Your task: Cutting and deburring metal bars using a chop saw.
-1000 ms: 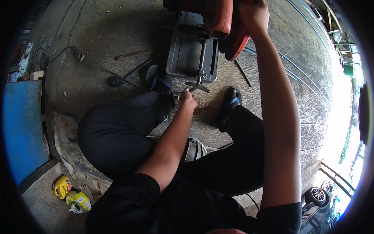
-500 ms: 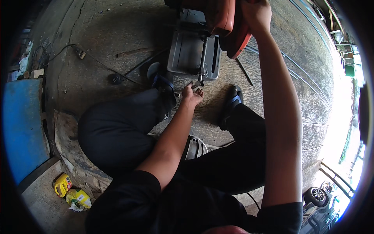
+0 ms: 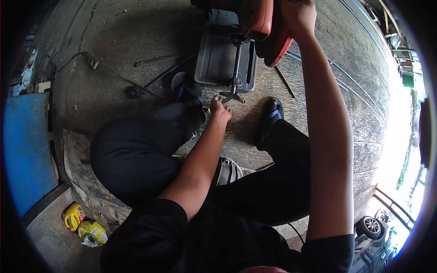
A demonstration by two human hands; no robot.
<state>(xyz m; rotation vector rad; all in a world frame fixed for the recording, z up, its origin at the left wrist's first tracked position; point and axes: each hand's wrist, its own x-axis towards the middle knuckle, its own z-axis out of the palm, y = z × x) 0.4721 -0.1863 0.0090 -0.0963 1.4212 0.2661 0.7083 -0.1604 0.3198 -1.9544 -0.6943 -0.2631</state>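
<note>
A chop saw with a red blade guard [image 3: 277, 48] and a grey metal base [image 3: 210, 61] stands on the ground in front of me. A threaded vise screw [image 3: 238, 63] runs along the base toward me and ends in a dark crank handle [image 3: 236, 97]. My left hand [image 3: 220, 110] is at the left end of this handle, thumb and fingers curled about it; its right end sticks out uncovered. My right hand [image 3: 299, 18] is raised at the top of the saw, closed around a part beside the guard. That grip is partly hidden at the picture's edge.
My feet in sandals [image 3: 272, 113] flank the base's near end. A dark bar [image 3: 285, 82] and long thin metal rods [image 3: 359, 93] lie at right. A cable [image 3: 116, 73] and a wooden stick [image 3: 157, 60] lie at left. A yellow container [image 3: 73, 216] stands near a blue panel [image 3: 28, 150].
The crank handle has turned, and more of it shows now. My left hand has shifted slightly left, off its middle. My right hand stays at the top of the saw.
</note>
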